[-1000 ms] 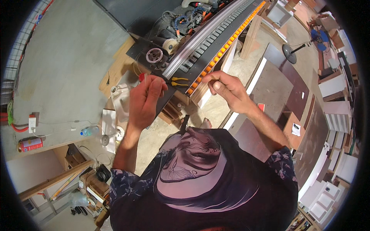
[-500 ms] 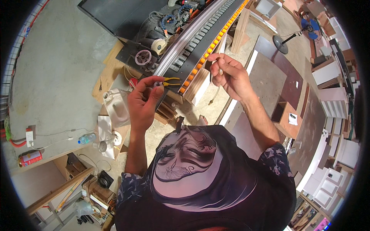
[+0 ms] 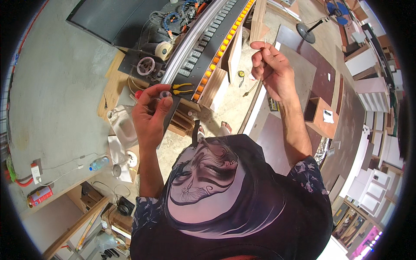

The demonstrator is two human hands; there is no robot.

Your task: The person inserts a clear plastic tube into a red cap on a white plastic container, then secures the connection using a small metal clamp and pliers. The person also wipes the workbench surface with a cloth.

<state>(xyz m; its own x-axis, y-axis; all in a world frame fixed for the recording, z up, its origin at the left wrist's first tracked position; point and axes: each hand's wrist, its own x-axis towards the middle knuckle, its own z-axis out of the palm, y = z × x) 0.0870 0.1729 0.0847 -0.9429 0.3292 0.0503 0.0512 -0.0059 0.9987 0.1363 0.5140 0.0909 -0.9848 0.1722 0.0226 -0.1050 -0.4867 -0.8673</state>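
My left hand (image 3: 149,115) pinches a small round, pale purplish spool-like piece (image 3: 165,95) between thumb and forefinger. Just beyond it, a pair of pliers with yellow handles (image 3: 182,91) lies at the near end of the long machine (image 3: 175,80). My right hand (image 3: 275,71) is raised out to the right, closed on a thin tan hose (image 3: 252,88). The hose hangs below the fingers and ends in a brass-coloured tip. A small clear bit shows above the fingertips; I cannot tell whether it belongs to the hose.
Orange rollers (image 3: 213,67) line the machine's right side. A whitish jug (image 3: 123,125) stands left of my left hand. On the floor lie a yellow tape measure (image 3: 241,74) and brown panels (image 3: 299,65). A wooden box (image 3: 320,113) sits beside my right forearm; a blue fan (image 3: 338,12) stands farther off.
My right hand has moved up and to the right with the hose, farther from my left hand. The whole view has shifted a little, and the tape measure now shows.
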